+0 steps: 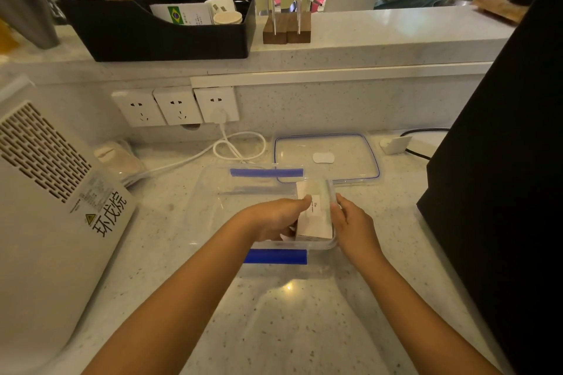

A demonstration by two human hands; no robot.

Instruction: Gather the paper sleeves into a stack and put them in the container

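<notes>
Surface: speckled white counter point(304, 313) under a raised ledge.
Container: clear plastic container point(320, 245) with blue clips, on the counter in the middle.
Lid: clear lid point(350, 146) lies flat behind the container.
Paper sleeves: white stack point(316, 222) stands inside the container; small print starts "The", the rest too small.
Left hand: left hand point(274, 218) is closed around the stack.
Right hand: right hand point(353, 222) pinches the container's right wall.
Appliance: white appliance point(61, 192) at left, label reads "环戊烷".
Card: Brazil flag card point(182, 14) in the black tray point(152, 36).
</notes>
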